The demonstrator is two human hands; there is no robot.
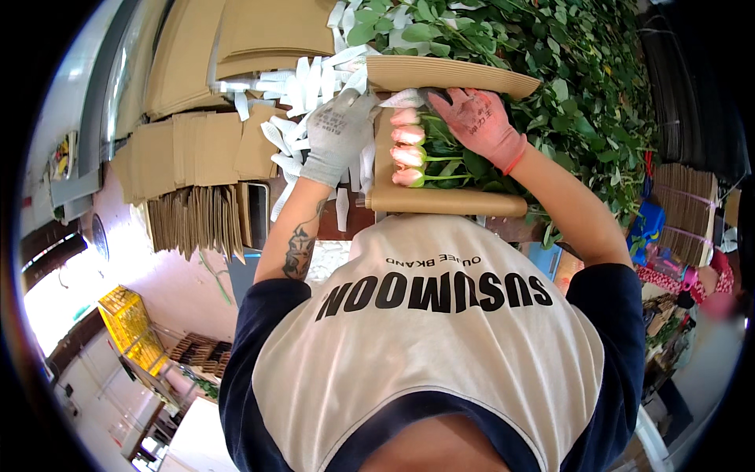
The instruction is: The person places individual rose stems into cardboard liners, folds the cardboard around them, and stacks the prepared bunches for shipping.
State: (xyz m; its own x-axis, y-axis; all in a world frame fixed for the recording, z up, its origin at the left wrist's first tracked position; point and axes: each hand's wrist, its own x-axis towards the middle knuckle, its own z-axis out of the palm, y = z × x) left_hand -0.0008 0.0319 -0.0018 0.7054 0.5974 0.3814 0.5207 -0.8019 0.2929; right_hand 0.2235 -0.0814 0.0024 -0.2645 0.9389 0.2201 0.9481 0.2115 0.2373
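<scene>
My left hand [339, 132], in a pale grey glove, has its fingers curled at a white foam net sleeve [358, 81] by the left edge of a brown corrugated cardboard wrap [452, 75]. My right hand [477, 126], in a pink-red glove, closes at the lower end of a rose in a white net sleeve [403, 98]; its stem is mostly hidden beneath the glove. Several bare pink roses [408, 155] lie in a column below it, heads to the left and leafy stems to the right. They rest on the wrap, whose near edge [448, 202] curls up by my shirt.
Loose white net sleeves [292, 90] are scattered left of the wrap. Stacked cardboard sheets [275, 30] and a row of upright folded cardboard [195, 220] stand farther left. Leafy stems [578, 102] heap behind and right. A bundled cardboard stack [686, 212] sits at far right.
</scene>
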